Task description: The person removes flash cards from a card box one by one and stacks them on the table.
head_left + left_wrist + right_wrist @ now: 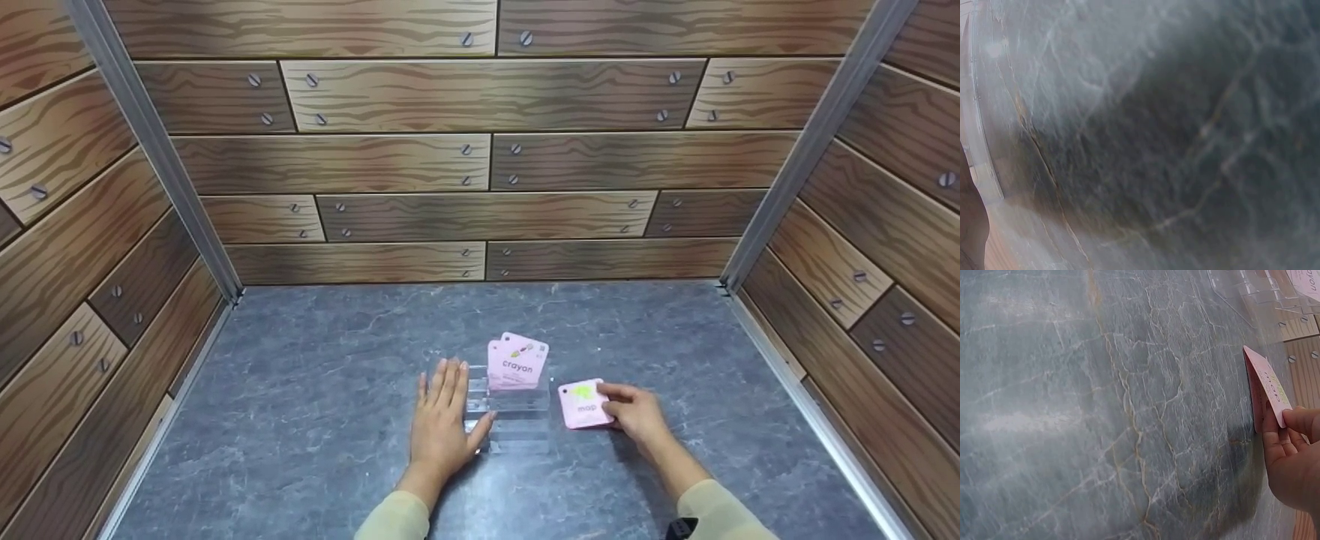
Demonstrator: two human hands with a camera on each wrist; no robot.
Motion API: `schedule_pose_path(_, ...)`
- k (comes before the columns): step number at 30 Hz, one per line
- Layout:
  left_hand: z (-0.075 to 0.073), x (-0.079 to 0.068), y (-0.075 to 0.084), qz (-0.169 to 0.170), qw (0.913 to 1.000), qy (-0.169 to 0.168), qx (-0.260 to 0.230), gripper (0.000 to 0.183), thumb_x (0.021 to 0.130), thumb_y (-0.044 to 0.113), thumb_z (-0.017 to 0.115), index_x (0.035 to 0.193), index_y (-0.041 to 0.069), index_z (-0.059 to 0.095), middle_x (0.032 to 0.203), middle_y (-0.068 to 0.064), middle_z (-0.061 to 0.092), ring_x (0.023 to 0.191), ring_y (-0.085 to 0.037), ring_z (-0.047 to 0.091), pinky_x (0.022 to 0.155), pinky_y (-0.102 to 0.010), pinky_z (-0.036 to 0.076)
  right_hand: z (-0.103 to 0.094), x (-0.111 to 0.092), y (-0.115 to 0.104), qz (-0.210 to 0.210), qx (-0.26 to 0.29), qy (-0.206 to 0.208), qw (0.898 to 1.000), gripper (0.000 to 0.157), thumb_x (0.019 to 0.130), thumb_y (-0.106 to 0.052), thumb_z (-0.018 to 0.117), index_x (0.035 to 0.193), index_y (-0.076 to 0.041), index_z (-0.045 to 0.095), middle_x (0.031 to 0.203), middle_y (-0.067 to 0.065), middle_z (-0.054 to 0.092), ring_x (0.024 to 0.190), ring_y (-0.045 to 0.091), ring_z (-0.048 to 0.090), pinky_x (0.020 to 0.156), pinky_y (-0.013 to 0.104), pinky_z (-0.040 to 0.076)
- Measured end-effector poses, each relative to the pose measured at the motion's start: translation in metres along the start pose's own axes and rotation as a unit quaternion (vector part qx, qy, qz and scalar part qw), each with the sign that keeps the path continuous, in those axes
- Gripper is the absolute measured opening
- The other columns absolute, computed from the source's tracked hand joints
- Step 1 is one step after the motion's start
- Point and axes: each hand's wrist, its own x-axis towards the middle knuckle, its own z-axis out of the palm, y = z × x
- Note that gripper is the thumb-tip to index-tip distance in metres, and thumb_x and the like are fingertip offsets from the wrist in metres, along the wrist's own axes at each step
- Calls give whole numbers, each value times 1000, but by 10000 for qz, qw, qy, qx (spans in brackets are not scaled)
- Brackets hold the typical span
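Note:
A clear plastic tiered holder (517,427) stands on the tabletop. Pink flashcards (517,364) lean in its rear tier, the front one reading "crayon". My left hand (444,420) lies along the holder's left side, fingers straight and thumb out over its front part. Only a sliver of that hand (971,230) shows in the left wrist view. To the right of the holder, my right hand (637,412) pinches a pink "map" flashcard (581,412) by its right edge. In the right wrist view a second pink layer shows behind the map flashcard (1268,385); its lower part is hidden by fingers.
The dark grey marbled tabletop (315,390) spreads around the holder. Wood-patterned panels (480,161) enclose it at the back and both sides, with metal posts (169,165) in the corners. A dark band (681,528) sits at the right sleeve.

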Motion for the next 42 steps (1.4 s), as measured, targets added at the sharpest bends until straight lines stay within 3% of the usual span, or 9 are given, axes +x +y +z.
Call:
schedule_pose_path(6, 1, 1, 1, -22, 10000, 42, -56, 93, 98, 68, 58, 163, 4, 40, 170, -13, 37, 160, -29, 26, 129, -54, 19, 1, 2, 1, 54, -12, 73, 10000, 39, 91, 11, 65, 129, 10, 69, 125, 26, 71, 79, 11, 66, 65, 23, 59)
schedule_pose_path(24, 4, 0, 0, 77, 9993, 349, -100, 91, 96, 66, 63, 160, 3, 45, 164, -16, 46, 157, -32, 32, 128, -56, 22, 0, -2, 0, 18, -50, 85, 10000, 38, 93, 10, 65, 130, 14, 67, 127, 29, 70, 85, 12, 67, 70, 24, 61)
schedule_pose_path(42, 1, 0, 0, 0, 10000, -1, 5, 92, 98, 67, 60, 162, 4, 41, 168, -15, 40, 160, -30, 27, 129, -54, 18, 1, -4, -2, -89, -85, 149, 9998, 40, 93, 8, 66, 132, 15, 65, 116, 26, 74, 86, 10, 66, 71, 21, 59)
